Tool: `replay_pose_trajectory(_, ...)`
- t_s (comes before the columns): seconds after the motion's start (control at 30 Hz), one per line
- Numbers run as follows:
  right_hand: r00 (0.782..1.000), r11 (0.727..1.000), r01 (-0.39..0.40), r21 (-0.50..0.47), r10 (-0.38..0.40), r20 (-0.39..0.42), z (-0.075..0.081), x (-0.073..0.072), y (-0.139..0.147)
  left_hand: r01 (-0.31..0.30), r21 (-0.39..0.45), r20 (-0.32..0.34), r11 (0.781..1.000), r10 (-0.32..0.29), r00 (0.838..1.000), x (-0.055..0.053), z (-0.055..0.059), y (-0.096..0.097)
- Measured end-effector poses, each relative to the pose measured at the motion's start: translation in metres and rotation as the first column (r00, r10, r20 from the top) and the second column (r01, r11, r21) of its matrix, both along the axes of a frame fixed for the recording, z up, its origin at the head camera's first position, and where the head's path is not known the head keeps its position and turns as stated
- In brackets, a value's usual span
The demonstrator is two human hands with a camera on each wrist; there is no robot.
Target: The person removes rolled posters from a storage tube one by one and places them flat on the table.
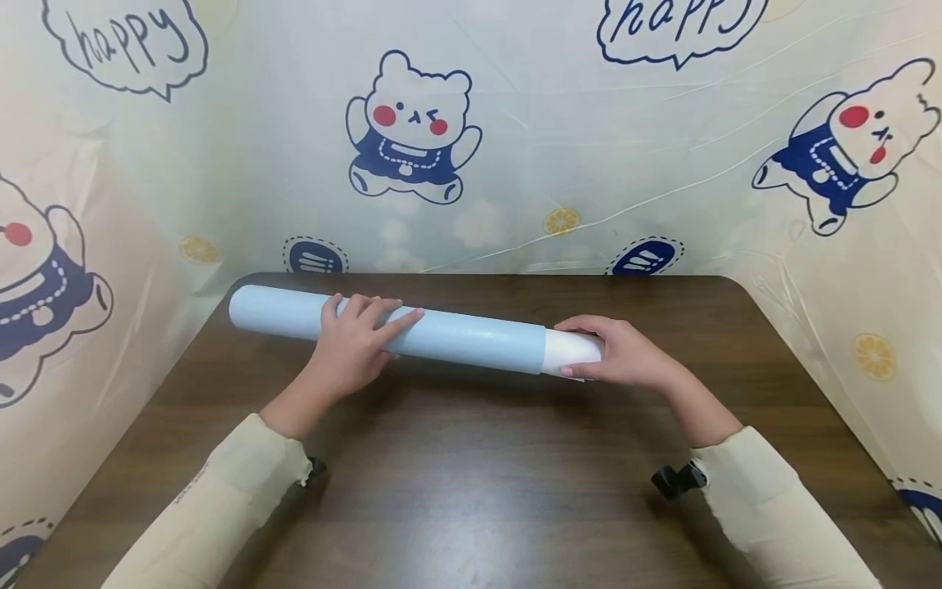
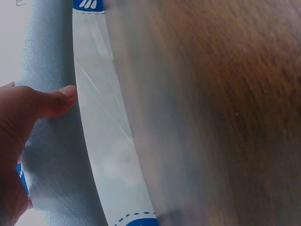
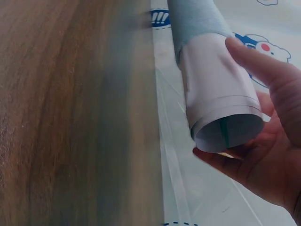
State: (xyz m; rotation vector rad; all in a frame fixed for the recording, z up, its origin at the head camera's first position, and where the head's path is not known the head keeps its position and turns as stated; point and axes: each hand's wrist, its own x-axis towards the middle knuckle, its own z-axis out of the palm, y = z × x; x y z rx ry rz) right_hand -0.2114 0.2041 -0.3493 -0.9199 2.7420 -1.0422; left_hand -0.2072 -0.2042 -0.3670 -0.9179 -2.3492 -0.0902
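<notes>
A long light blue tube (image 1: 471, 337) with a finely creased surface lies crosswise in the head view, its right end slightly nearer to me. From that right end sticks a white paper roll (image 1: 570, 352). My left hand (image 1: 352, 342) grips the tube left of its middle, fingers spread over the top; the left wrist view shows the thumb (image 2: 56, 101) against its side. With my right hand (image 1: 625, 352) I hold the white roll around its outer end. Its hollow opening (image 3: 230, 134) faces the right wrist camera and shows a green strip inside.
Beneath the tube is a dark brown wooden table (image 1: 456, 491) with rounded far corners. A pale curtain (image 1: 530, 147) printed with cartoon bears hangs behind it and at both sides. Black wrist mounts (image 1: 679, 481) show at the sleeve cuffs.
</notes>
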Motion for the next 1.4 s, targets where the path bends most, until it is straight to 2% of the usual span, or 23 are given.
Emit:
replay_pose_trajectory(0.37,1.0,1.0,0.005,-0.023,-0.005,0.008,-0.001,-0.001,0.003,-0.011,-0.002,-0.013,1.0,0.011,1.0,0.003,-0.004,-0.001)
replay_pose_trajectory(0.73,0.999,1.0,-0.001,-0.022,0.002,0.052,-0.001,0.001,0.012,-0.003,0.016,0.05,1.0,0.002,0.999,0.008,-0.006,0.0)
replay_pose_trajectory(0.97,0.999,1.0,0.011,-0.005,-0.011,0.049,-0.001,-0.001,0.022,-0.003,0.019,0.047,1.0,0.002,0.999,0.009,-0.006,-0.004)
replay_pose_trajectory(1.2,0.998,1.0,0.016,0.0,-0.016,0.054,0.002,-0.003,0.032,-0.03,0.017,0.077,0.999,0.029,0.997,0.006,-0.007,-0.011)
replay_pose_trajectory(1.4,0.997,0.999,0.032,0.031,-0.034,0.074,0.002,-0.007,0.041,-0.033,0.024,0.063,0.999,0.031,0.998,0.007,-0.007,-0.014)
